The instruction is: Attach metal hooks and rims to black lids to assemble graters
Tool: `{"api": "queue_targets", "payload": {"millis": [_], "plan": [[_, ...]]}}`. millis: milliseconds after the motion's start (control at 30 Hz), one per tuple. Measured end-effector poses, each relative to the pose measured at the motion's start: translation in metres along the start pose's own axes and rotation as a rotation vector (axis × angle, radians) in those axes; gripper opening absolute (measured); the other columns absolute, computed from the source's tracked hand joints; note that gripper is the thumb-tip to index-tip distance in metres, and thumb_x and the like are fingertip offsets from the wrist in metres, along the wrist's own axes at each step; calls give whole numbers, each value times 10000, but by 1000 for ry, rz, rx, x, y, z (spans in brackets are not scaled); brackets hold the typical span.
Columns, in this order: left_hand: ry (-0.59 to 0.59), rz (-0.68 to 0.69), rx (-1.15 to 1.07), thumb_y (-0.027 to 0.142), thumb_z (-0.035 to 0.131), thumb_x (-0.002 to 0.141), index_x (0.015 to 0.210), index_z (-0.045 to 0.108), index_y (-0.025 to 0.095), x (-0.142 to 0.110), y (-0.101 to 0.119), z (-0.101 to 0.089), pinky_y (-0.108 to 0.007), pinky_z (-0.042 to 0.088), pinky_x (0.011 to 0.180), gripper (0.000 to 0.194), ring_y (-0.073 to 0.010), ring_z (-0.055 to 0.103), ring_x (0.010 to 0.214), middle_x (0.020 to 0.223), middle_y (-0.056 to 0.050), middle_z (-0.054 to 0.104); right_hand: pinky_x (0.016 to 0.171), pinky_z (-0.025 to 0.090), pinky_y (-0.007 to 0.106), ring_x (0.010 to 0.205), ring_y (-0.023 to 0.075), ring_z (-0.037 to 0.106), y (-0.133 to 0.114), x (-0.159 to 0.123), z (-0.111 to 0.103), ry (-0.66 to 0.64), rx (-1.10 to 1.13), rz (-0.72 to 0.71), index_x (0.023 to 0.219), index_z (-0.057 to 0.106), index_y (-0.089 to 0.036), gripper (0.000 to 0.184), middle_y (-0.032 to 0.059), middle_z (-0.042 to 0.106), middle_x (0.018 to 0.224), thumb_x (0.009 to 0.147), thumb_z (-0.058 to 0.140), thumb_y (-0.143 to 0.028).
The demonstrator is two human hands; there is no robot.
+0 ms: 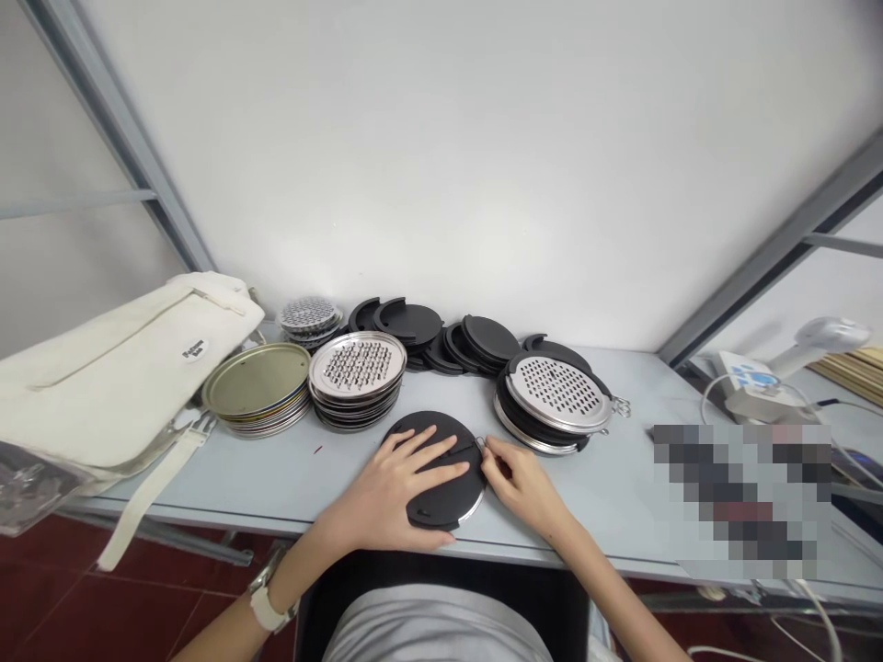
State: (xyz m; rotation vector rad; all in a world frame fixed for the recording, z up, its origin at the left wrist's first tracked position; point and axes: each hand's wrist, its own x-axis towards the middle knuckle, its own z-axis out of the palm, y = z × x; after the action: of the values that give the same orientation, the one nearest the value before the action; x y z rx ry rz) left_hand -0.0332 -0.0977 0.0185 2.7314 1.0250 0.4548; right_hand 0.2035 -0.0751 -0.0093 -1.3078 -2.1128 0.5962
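A round black plate (452, 507) with a slot and a silver edge lies near the front of the table. My left hand (396, 487) rests flat on it with fingers spread. At its right edge, my right hand (514, 480) pinches a small metal wire ring (481, 442). Behind and to the right stands a stack of round graters (558, 391) with black rims and wire rings. To the left are a stack of bare metal grater discs (357, 365) and a stack of gold-coloured discs (258, 379).
Black round holders (489, 336) and more grater discs (308, 313) lie along the wall. A cream bag (124, 368) occupies the left side, its strap hanging over the edge. At right are a white handheld scanner (820, 338), cables and a blurred patch.
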Motion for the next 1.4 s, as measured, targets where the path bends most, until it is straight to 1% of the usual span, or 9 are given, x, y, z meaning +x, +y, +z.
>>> {"api": "queue_targets", "payload": {"millis": [167,433,733,1000,1167,1267,1333,1400], "plan": [[-21,-17,-14,521,680,747,1420,404,355,1,0,-1,-496,217,1132,746,-321,252,1422,1545,7,295,555,290,256,553,131,417,0,0,0,-1,-2,0,666,327,-219,297,-37,435,595,957,367,-259],[-25,11,-48,487,714,721,1403,427,375,-1,-1,-7,-514,231,1117,748,-341,275,1409,1522,7,347,568,324,269,588,155,480,0,0,0,4,-14,-25,690,381,-219,298,-7,504,634,983,349,-263],[-69,42,-60,474,720,709,1396,432,377,0,1,-9,-517,216,1121,751,-334,274,1411,1521,18,346,579,329,269,597,154,491,-1,0,-2,-14,-14,-50,689,374,-220,312,-13,490,634,996,339,-270],[-57,35,-63,483,734,690,1387,445,377,1,0,-9,-494,215,1125,762,-328,287,1406,1512,14,365,623,380,281,629,162,491,-2,-2,-8,-66,15,-83,729,395,-222,302,-3,496,678,1010,306,-284],[-54,51,-37,452,733,694,1396,437,351,-1,1,-7,-505,214,1129,768,-341,275,1409,1524,-8,343,621,386,285,631,165,495,-3,-2,-9,-56,22,-88,719,410,-221,309,3,506,675,1007,310,-274],[-61,61,-6,418,717,716,1431,386,327,-1,7,-8,-525,207,1131,793,-351,231,1423,1557,-33,268,626,392,282,633,166,507,-1,-1,-7,-50,14,-84,711,408,-221,321,4,511,671,1009,304,-281],[-67,74,-1,443,715,716,1479,294,285,3,11,-11,-524,195,1141,886,-354,188,1436,1579,-69,193,636,399,282,642,169,518,1,-1,-5,-50,2,-86,718,421,-218,323,8,522,676,1010,302,-285],[-85,123,-15,525,713,701,1518,169,220,10,14,-15,-510,164,1159,1028,-351,154,1445,1585,-110,145,656,408,287,667,176,537,3,-1,-4,-57,-7,-91,742,458,-211,316,20,553,701,1009,308,-287]]}}
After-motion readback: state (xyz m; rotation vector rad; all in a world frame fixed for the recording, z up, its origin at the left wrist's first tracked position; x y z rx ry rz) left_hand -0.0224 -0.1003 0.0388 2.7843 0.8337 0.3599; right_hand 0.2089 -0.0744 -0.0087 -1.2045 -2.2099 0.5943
